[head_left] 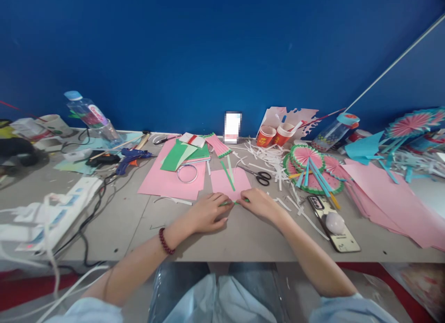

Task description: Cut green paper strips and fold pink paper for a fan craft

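Observation:
At the near edge of a small pink paper sheet [231,181], my left hand [209,212] and my right hand [259,203] press close together from either side. Both have their fingers closed on the sheet's green-edged near side, where a thin green paper edge [235,202] shows between the fingertips. Whether that green is glued on or loose, I cannot tell. A green paper strip [228,175] lies across the sheet, beside a paler one. Just beyond is a pleated pink paper piece [218,145]. Black-handled scissors [263,177] lie right of the sheet.
Left are green papers [174,156], a tape roll [187,174], a blue glue gun [130,160] and a power strip [64,212]. Right are white paper scraps [269,157], watermelon-like paper fans [309,163], a phone [347,237] and pink sheets [392,193]. Red cups [267,135] stand behind.

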Demonstrator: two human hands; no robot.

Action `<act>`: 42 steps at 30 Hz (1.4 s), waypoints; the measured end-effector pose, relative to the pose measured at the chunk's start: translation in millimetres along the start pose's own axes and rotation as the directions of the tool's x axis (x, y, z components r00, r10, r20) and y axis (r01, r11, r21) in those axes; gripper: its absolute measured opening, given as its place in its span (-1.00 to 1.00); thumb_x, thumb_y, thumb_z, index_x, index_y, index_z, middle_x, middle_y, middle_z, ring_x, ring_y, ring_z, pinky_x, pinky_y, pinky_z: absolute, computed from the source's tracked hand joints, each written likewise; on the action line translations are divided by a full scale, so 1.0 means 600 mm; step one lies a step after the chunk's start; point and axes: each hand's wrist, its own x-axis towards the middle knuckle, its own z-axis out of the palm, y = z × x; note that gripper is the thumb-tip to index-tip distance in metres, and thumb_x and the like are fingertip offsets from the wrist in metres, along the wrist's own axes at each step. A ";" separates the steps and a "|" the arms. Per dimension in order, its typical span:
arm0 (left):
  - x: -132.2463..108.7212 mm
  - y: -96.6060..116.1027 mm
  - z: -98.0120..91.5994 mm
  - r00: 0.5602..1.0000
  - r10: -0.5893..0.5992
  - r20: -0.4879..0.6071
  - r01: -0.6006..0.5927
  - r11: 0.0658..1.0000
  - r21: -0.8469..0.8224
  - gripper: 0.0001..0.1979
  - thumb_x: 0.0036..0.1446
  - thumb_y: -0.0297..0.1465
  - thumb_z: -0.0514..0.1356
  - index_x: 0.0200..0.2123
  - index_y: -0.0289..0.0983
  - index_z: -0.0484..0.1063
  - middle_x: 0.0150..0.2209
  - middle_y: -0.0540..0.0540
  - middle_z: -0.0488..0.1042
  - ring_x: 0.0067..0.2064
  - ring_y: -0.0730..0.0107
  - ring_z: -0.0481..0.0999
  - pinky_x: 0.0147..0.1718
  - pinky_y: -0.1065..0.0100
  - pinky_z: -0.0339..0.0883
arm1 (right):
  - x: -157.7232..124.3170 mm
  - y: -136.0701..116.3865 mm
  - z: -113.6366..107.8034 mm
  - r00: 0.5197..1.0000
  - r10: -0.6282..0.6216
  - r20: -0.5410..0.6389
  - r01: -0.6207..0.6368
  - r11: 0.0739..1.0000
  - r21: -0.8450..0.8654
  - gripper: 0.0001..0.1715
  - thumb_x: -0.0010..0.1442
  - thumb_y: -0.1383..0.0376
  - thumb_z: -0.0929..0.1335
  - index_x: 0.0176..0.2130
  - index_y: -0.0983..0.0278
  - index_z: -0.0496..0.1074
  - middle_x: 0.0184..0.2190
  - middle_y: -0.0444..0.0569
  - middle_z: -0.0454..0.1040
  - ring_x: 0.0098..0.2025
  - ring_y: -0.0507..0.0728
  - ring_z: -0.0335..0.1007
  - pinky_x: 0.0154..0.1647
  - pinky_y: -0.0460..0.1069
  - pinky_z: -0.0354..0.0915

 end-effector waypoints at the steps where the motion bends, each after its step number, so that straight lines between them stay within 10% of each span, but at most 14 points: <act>1: 0.000 0.000 0.000 1.000 -0.001 0.000 0.001 1.000 0.001 -0.57 0.13 -0.30 0.09 0.09 -0.22 0.31 -0.02 -0.20 0.35 0.05 0.12 0.29 0.00 0.14 0.22 | -0.001 -0.001 0.000 1.000 0.004 -0.001 -0.004 1.000 -0.005 -0.72 0.28 0.19 0.25 -0.32 0.29 0.46 -0.34 -0.01 0.51 -0.29 0.07 0.39 -0.38 -0.09 0.02; 42: -0.003 -0.003 0.000 1.000 -0.009 0.008 0.009 1.000 0.002 -0.56 0.16 -0.31 0.08 0.11 -0.22 0.28 -0.01 -0.18 0.34 0.05 0.17 0.29 0.01 0.18 0.22 | -0.006 0.038 0.001 0.998 -0.056 -0.015 0.057 0.990 0.129 -0.71 0.24 0.20 0.27 -0.44 0.28 0.42 -0.49 -0.07 0.41 -0.44 0.04 0.25 -0.42 -0.09 -0.02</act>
